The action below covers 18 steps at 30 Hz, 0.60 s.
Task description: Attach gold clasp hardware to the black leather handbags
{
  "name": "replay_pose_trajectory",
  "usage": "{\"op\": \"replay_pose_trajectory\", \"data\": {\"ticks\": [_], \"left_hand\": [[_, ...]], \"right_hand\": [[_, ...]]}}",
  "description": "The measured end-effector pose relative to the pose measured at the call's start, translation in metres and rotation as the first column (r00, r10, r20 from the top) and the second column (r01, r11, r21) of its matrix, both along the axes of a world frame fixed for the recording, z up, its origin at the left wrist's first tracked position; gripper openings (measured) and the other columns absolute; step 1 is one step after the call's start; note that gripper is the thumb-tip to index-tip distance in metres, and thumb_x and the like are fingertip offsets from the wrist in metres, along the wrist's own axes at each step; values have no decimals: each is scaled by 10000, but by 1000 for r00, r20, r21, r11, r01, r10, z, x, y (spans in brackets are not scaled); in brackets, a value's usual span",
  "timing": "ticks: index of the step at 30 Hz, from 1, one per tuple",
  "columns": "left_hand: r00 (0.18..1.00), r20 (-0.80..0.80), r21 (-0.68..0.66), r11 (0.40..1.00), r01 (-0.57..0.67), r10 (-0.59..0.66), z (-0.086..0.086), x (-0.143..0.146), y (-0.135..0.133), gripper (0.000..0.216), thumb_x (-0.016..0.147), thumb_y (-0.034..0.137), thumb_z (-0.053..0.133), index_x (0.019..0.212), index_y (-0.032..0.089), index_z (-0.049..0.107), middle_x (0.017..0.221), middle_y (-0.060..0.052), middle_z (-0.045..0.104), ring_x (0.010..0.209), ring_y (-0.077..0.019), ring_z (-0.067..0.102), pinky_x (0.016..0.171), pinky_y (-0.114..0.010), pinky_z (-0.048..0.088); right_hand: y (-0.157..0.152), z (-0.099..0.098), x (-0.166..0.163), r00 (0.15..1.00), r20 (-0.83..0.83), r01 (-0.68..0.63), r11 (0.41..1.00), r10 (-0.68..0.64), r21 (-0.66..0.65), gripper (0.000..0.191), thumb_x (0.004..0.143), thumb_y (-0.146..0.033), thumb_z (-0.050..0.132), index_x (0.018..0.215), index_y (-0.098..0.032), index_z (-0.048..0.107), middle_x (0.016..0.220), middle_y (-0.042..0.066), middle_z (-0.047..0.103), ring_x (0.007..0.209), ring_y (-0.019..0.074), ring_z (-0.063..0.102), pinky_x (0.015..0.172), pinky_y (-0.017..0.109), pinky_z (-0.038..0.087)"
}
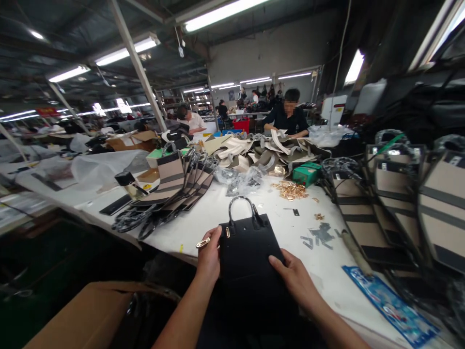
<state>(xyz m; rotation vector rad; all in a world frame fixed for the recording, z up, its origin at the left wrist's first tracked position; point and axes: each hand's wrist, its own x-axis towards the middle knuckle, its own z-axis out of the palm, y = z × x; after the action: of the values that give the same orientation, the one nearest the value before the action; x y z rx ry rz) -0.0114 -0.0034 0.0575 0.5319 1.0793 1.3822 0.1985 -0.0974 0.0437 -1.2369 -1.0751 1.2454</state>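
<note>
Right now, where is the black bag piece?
In the head view, the black bag piece is low, just right of centre, held between the left hand and right hand at the near edge of the white table.

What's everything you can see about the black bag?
The rectangular, black, leather-like bag has a curved handle in shiny clear wrapping and a small gold metal fitting near its top-left corner. The left hand and right hand grip opposite edges, handle pointing away, by the white table. Its lower part fades into shadow.
</note>
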Motion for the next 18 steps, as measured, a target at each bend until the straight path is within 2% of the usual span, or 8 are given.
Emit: {"op": "replay_pose_trajectory", "data": {"ticks": [3, 5, 7, 9, 11, 14, 16, 18], "left_hand": [[998, -33, 32, 998, 56, -55, 0, -1, 9, 408, 663, 370, 851, 951, 151, 661, 839, -52, 718, 728, -181, 693, 655, -273, 542], [997, -64, 36, 998, 47, -44, 0, -3, 21, 438, 657, 314, 861, 1014, 163, 658, 915, -58, 722, 778, -172, 696, 697, -262, 544], [994, -103, 13, 999, 46, -45, 1, -3, 34, 506, 656, 255, 861, 1103, 189, 632, 976, -65, 719, 803, -163, 695, 719, -259, 538], [983, -146, -15, 994, 110, -111, 1, -3, 47, 559, 677, 237, 844, 1177, 204, 597, 1037, -85, 710, 828, -166, 696, 717, -261, 529], [957, -223, -30, 983, 182, -184, -3, -2, 55, 581, 685, 241, 831, 1208, 213, 580, 1123, -107, 688, 856, -174, 695, 710, -267, 522], [892, -394, -10, 972, 236, -221, -21, -2, 61, 603, 658, 255, 826, 1208, 212, 583, 1228, -134, 641, 892, -197, 693, 745, -304, 533], [840, -506, 27, 970, 241, -195, -38, -3, 61, 582, 628, 296, 828, 1156, 186, 609, 1191, -142, 654, 887, -215, 691, 776, -336, 541], [796, -587, 62, 971, 230, -151, -52, -3, 59, 552, 622, 383, 817, 1095, 166, 636, 1047, -120, 695, 850, -230, 691, 781, -358, 545]], "right_hand": [[13, 4, -2, 999, 30, 36, 999, -37, 36, 487, 838, -577, 626, 1124, -190, 696, 1068, 88, 742, 989, 319, 668, 888, 438, 513], [27, 8, -2, 998, 38, 46, 998, -48, 53, 471, 830, -586, 627, 1077, -191, 699, 1032, 80, 748, 952, 307, 675, 853, 416, 520], [45, 11, 0, 997, 58, 56, 996, -60, 74, 441, 841, -581, 610, 1033, -192, 689, 1002, 69, 749, 909, 285, 680, 812, 385, 523], [68, 12, 5, 985, 141, 87, 992, -100, 97, 411, 880, -564, 556, 1023, -196, 670, 1001, 58, 745, 903, 259, 680, 786, 346, 518], [90, 11, 13, 936, 320, 127, 988, -148, 84, 387, 904, -540, 512, 1004, -199, 668, 974, 48, 741, 896, 235, 677, 767, 316, 504], [114, 4, 32, 819, 540, 209, 977, -192, 31, 366, 848, -525, 588, 973, -197, 688, 888, 49, 726, 847, 231, 666, 766, 321, 476], [120, -3, 53, 776, 583, 276, 961, -239, 26, 395, 808, -514, 637, 1042, -200, 686, 950, 70, 713, 873, 245, 654, 800, 347, 459], [120, -10, 81, 673, 676, 351, 934, -301, 66, 419, 820, -497, 622, 1125, -214, 669, 1102, 94, 682, 980, 264, 626, 854, 364, 441]]}}
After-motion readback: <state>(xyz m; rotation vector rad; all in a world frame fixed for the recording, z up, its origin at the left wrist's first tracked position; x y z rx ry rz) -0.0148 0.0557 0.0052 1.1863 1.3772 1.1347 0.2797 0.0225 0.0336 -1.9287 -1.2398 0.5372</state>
